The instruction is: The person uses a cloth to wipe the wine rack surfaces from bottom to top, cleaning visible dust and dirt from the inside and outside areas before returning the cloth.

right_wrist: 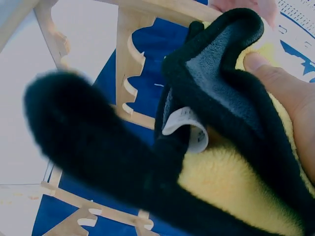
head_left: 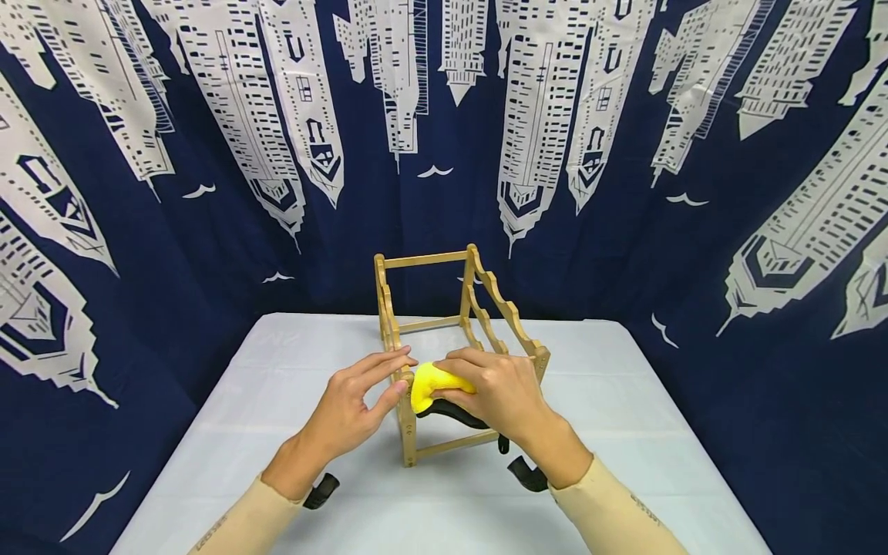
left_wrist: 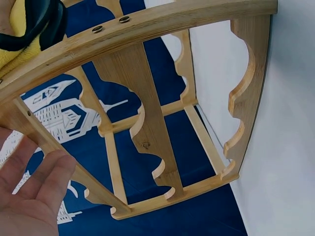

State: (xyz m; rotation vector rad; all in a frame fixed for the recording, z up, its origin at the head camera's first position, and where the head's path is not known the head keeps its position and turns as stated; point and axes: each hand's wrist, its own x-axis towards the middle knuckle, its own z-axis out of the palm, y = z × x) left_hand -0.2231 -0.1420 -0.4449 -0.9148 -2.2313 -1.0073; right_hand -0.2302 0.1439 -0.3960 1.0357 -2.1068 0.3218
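A yellow microfiber cloth (head_left: pixel 430 383) with black edging is bunched in my right hand (head_left: pixel 505 391), at the near end of a light wooden rack (head_left: pixel 408 432). My right thumb (right_wrist: pixel 268 73) presses into its yellow side in the right wrist view, where a white tag (right_wrist: pixel 189 129) and a loose black-edged flap hang out. My left hand (head_left: pixel 350 402) has its fingers extended, with thumb and fingertips right at the rack's near left corner post. Scalloped slats (left_wrist: pixel 150 118) of the rack fill the left wrist view. The right palm is hidden behind the cloth.
The rack stands on a white-covered table (head_left: pixel 291 370). Behind and beside it hangs a dark blue curtain (head_left: pixel 444 208) with white building prints. Black curved pieces (head_left: pixel 529 473) show beside both wrists.
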